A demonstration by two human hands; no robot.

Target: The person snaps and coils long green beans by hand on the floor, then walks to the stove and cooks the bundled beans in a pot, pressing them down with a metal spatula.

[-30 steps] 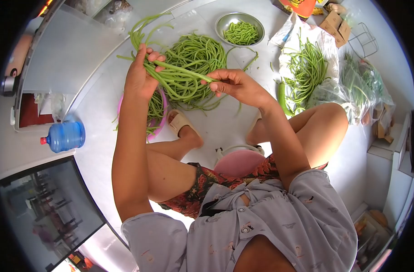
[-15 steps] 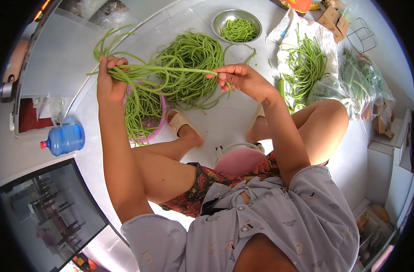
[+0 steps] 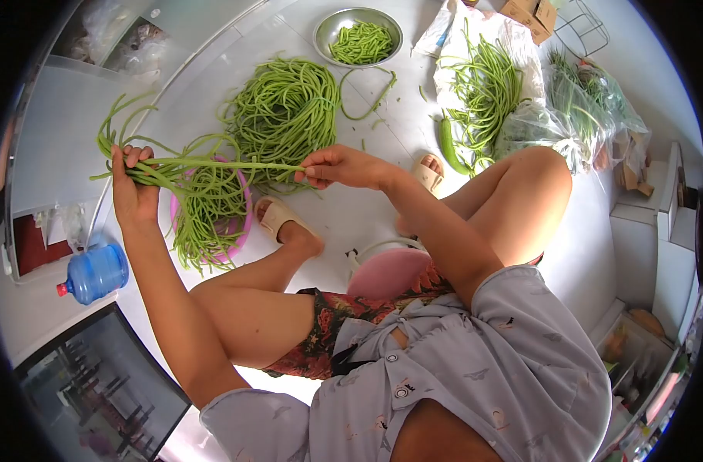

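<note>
My left hand (image 3: pixel 138 185) is closed around a bunch of long green beans (image 3: pixel 213 163), their loose ends sticking up past the fingers. The bunch stretches across to my right hand (image 3: pixel 338 166), which pinches the bean tips between thumb and fingers. Under the bunch sits a pink basin (image 3: pixel 247 219) with more long beans inside, some hanging over its rim. A large heap of long beans (image 3: pixel 286 104) lies on the floor just beyond my hands. Short cut bean pieces (image 3: pixel 361 43) fill part of a steel bowl (image 3: pixel 321 35) farther back.
Long beans and a green gourd-like vegetable (image 3: pixel 450 146) lie by a white sack (image 3: pixel 521 50) at the right. Clear bags of greens (image 3: pixel 590 108) stand beside it. A blue water jug (image 3: pixel 97 273) is at the left, and a pink stool seat (image 3: pixel 386 273) is between my legs.
The view has shifted, so the floor items appear farther left. Both hands appear lower and farther left in the picture, still holding the stretched bunch of beans.
</note>
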